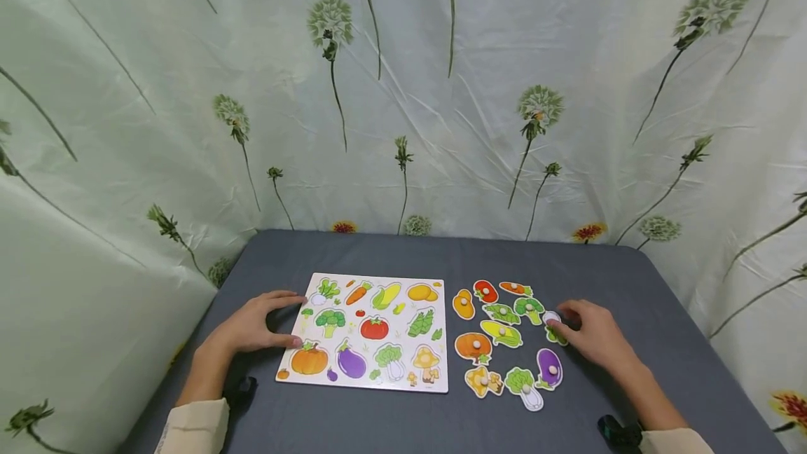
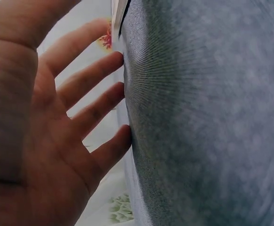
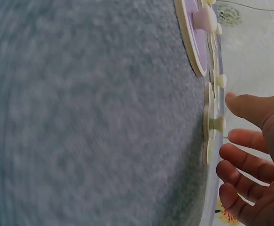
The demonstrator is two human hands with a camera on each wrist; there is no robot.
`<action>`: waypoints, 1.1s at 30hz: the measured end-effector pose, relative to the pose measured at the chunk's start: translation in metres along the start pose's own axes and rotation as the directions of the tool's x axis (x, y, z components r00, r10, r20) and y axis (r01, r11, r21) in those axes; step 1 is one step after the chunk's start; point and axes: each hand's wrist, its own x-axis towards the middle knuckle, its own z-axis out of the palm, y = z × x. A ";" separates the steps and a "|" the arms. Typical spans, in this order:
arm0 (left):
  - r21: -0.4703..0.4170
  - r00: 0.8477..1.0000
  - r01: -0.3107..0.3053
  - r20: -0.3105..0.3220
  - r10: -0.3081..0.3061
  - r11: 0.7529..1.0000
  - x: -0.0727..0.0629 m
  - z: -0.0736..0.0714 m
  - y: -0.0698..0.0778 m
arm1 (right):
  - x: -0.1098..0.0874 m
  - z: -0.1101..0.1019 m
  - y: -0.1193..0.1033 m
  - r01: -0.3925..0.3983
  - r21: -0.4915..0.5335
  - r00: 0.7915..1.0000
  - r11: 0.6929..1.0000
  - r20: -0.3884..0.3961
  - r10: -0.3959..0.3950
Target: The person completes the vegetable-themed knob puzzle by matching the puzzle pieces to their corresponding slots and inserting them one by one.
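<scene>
A white vegetable puzzle board (image 1: 366,385) lies on the table, printed with vegetable pictures. My left hand (image 1: 255,324) is at its left edge, thumb and fingers spread; in the left wrist view the fingertips meet the grey cloth beside a corner of the board. My right hand (image 1: 595,335) hovers over the radish piece (image 1: 555,328), a white and green knobbed shape. In the right wrist view the thumb and loosely bent fingers stand apart from the piece's knob (image 3: 217,124). The eggplant piece (image 1: 550,370) lies nearer the front.
Several other knobbed pieces lie right of the board, among them a tomato (image 1: 485,291), broccoli (image 1: 528,309), corn (image 1: 501,333), pumpkin (image 1: 473,347), mushroom (image 1: 483,382) and bok choy (image 1: 523,387). A grey cloth (image 1: 378,426) covers the table. Behind hangs a dandelion-print curtain (image 1: 416,104).
</scene>
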 end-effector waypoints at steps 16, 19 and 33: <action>0.021 0.998 0.029 0.059 -0.031 0.999 0.002 -0.003 0.003 | -0.003 0.004 -0.001 -0.074 0.015 0.997 0.997 -0.006 0.074; 0.021 0.997 0.035 0.063 -0.036 0.999 0.002 -0.004 0.003 | -0.003 0.003 -0.001 -0.076 0.025 0.997 0.997 0.014 0.076; 0.025 0.992 0.043 0.120 -0.045 0.999 0.005 -0.010 0.008 | 0.011 -0.001 -0.021 -0.004 -0.016 0.999 1.000 -0.054 0.003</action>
